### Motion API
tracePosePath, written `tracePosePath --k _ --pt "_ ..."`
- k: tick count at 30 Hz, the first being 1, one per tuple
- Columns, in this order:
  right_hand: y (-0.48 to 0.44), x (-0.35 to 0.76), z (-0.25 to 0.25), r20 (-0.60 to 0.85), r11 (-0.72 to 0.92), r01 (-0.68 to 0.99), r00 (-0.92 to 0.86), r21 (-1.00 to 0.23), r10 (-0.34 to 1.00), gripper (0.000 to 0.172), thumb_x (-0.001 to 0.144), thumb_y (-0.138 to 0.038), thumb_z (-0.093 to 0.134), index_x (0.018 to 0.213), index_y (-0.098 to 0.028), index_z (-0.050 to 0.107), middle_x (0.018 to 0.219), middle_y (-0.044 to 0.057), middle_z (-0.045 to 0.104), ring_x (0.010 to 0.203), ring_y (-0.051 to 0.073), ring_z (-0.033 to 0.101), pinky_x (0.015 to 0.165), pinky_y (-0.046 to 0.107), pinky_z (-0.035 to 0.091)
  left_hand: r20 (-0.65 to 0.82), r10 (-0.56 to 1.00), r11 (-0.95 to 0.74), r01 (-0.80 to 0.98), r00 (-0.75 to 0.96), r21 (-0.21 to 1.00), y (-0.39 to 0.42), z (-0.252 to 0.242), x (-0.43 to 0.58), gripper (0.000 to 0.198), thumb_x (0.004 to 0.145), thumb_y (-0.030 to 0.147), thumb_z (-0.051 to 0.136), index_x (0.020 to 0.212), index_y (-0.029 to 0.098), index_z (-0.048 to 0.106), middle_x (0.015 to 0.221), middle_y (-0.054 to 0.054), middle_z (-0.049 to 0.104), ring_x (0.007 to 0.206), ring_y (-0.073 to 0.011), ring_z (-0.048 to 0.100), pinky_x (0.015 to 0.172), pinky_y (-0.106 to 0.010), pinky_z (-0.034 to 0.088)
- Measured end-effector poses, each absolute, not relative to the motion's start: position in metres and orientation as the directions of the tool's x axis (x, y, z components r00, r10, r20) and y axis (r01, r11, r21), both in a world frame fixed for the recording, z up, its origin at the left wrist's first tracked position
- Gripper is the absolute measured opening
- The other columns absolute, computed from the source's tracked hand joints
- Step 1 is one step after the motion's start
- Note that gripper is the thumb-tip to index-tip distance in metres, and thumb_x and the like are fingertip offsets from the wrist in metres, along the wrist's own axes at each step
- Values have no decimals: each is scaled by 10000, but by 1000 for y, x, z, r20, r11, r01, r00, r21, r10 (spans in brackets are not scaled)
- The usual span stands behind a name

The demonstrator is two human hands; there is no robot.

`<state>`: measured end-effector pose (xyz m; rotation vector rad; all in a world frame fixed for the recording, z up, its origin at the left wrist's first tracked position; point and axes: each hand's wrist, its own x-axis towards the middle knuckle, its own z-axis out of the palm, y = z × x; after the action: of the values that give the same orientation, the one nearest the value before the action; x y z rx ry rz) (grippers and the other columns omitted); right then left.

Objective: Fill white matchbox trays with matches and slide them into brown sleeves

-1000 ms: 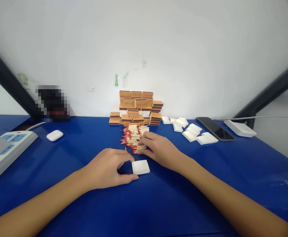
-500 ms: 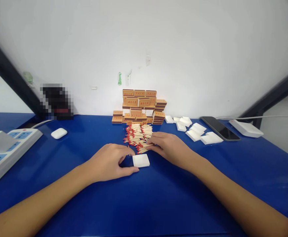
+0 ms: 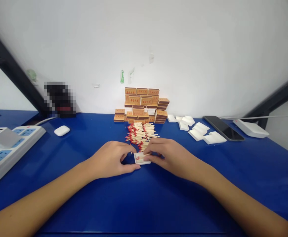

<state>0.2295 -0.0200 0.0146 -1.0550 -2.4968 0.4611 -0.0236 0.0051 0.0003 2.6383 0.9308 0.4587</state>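
Note:
A small white matchbox tray [image 3: 142, 163] lies on the blue table, its hollow side up. My left hand [image 3: 111, 159] curves around its left end, thumb at the near corner and fingertips at the far one. Over the tray's right end, my right hand [image 3: 173, 157] pinches a few matches [image 3: 138, 158], whose red heads lie inside the tray toward the left. Just behind is a loose heap of red-tipped matches [image 3: 140, 132]. A single match seems to stick out near my left fingertips, too small to make out well.
Orange matchboxes [image 3: 136, 100] are stacked against the wall. More white trays [image 3: 195, 131] lie to the right, beside a phone [image 3: 222, 128] and a white box [image 3: 251, 128]. On the left are a power strip [image 3: 32, 133] and a white earphone case [image 3: 62, 130].
My right hand has moved from the match heap toward me, bringing matches into the tray. My left hand stays at the tray's left end. The camera view has shifted slightly.

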Motion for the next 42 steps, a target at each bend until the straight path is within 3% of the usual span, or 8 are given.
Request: tracePosePath --k 4,10,15,24,27,31,36,42 --pt "-20 230 11 210 660 597 -648 -456 732 139 1022 -252 642 1109 -211 742 1076 72 720 930 199 670 789 318 500 208 630 -755 527 748 390 5 0 -24 289 900 463 734 1037 209 752 642 52 578 561 -111 532 552 -254 362" --pt "-20 234 17 180 625 626 -625 -467 760 109 994 -220 666 1032 -222 768 969 46 671 815 164 618 698 288 463 234 621 -766 516 748 384 4 0 -23 290 893 444 754 1049 200 745 628 58 561 547 -106 524 544 -247 363" --pt "-27 227 13 130 621 651 -638 -436 759 116 1004 -207 634 962 -201 741 992 50 661 816 160 618 710 292 453 281 591 -796 490 756 355 2 -1 -24 241 925 411 718 1047 204 726 655 59 560 560 -102 532 541 -243 366" --pt "-23 232 16 239 604 636 -568 -480 788 113 1005 -219 628 953 -217 727 885 23 640 780 153 603 689 282 450 233 598 -782 493 767 382 0 -1 -23 249 895 418 749 1033 212 728 658 63 563 557 -102 524 544 -251 369" --pt "-15 239 10 297 579 694 -498 -428 815 85 1001 -267 655 1017 -211 716 942 35 639 833 171 622 723 299 477 192 605 -763 494 773 416 -2 1 -23 270 875 446 758 1014 215 732 652 64 559 556 -103 515 550 -257 367" --pt "-4 245 -2 292 586 730 -509 -352 810 261 965 -326 722 1190 -202 679 1104 81 628 987 229 632 839 365 526 159 613 -750 506 774 427 -2 1 -22 281 872 466 751 1001 218 730 644 61 553 558 -109 509 558 -264 358" --pt "-1 241 -4 278 607 724 -540 -326 794 111 994 -293 687 1031 -189 682 1031 78 644 984 231 625 832 350 517 137 610 -750 513 780 418 -1 2 -21 292 886 480 733 1004 213 726 658 55 571 566 -114 514 564 -269 352" --pt "-1 239 -2 274 603 740 -539 -298 797 93 1001 -270 679 976 -180 681 946 61 661 913 214 623 788 328 495 116 625 -735 533 772 419 0 3 -22 304 882 498 732 996 217 724 661 60 564 572 -110 508 565 -269 340"
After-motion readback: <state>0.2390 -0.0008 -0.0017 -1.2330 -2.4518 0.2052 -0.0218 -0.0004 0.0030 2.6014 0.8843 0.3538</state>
